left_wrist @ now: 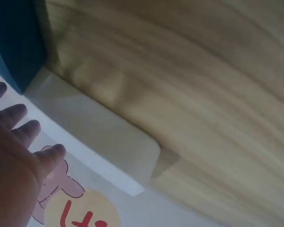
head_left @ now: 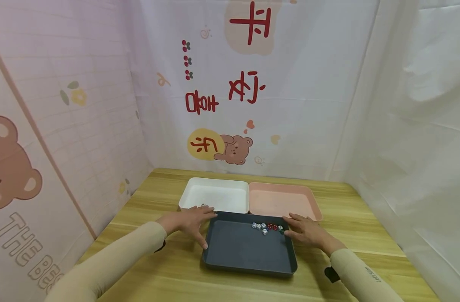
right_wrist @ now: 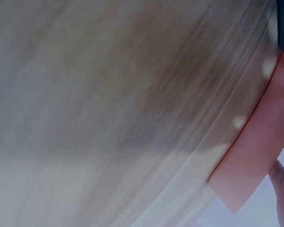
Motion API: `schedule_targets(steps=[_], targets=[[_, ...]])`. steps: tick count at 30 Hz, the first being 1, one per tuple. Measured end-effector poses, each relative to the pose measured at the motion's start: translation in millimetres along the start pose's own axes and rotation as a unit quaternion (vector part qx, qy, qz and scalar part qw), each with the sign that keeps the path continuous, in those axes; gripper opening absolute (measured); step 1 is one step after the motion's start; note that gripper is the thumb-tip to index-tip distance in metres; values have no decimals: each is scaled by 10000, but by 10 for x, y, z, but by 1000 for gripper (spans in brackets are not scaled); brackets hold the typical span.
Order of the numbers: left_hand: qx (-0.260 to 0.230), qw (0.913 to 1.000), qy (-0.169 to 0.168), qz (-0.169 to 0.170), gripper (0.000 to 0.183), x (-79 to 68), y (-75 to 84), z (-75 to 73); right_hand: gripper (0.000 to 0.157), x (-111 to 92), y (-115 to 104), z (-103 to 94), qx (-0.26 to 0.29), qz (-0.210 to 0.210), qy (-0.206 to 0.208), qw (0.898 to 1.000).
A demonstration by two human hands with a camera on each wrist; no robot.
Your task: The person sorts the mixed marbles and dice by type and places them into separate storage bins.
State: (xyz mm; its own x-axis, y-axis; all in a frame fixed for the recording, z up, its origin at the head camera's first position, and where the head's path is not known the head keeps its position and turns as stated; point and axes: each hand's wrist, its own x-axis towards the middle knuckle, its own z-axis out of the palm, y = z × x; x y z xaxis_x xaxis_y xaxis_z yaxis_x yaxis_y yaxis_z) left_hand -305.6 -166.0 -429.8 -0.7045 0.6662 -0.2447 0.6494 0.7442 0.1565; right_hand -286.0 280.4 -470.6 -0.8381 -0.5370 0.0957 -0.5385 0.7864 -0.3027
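Note:
A dark grey rectangular tray (head_left: 250,247) lies on the wooden table between my two hands. Several small dice gather near its far right corner: white dice (head_left: 259,226), red dice (head_left: 275,227) and a green die (head_left: 282,231). My left hand (head_left: 190,220) spreads its fingers at the tray's far left corner, thumb beside the left wall. In the left wrist view those fingers (left_wrist: 26,135) look straight and apart. At the far right corner, my right hand (head_left: 305,230) reaches over the rim with extended fingers, its thumb close to the dice.
Behind the dark tray stand a white tray (head_left: 217,184) on the left and a pink tray (head_left: 280,188) on the right, side by side. A small die (head_left: 203,205) shows inside the white one. Printed cloth walls (head_left: 309,105) enclose the table (head_left: 162,268) at back and sides.

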Motion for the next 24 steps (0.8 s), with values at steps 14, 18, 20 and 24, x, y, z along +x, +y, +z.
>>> schedule_targets(steps=[14, 18, 20, 24], targets=[[-31, 9999, -9, 107, 110, -32, -52, 137, 65, 53, 51, -15, 65, 113, -174, 9998], [-34, 10000, -87, 24, 110, -19, -48, 131, 66, 67, 24, -40, 19, 187, -217, 9996], [-34, 9999, -119, -4, 110, -12, -44, 124, 65, 79, 11, -51, 2, 228, -219, 9995], [48, 9999, -165, 4, 111, -8, -37, 112, 63, 107, -2, -73, 26, 259, -226, 9994]])
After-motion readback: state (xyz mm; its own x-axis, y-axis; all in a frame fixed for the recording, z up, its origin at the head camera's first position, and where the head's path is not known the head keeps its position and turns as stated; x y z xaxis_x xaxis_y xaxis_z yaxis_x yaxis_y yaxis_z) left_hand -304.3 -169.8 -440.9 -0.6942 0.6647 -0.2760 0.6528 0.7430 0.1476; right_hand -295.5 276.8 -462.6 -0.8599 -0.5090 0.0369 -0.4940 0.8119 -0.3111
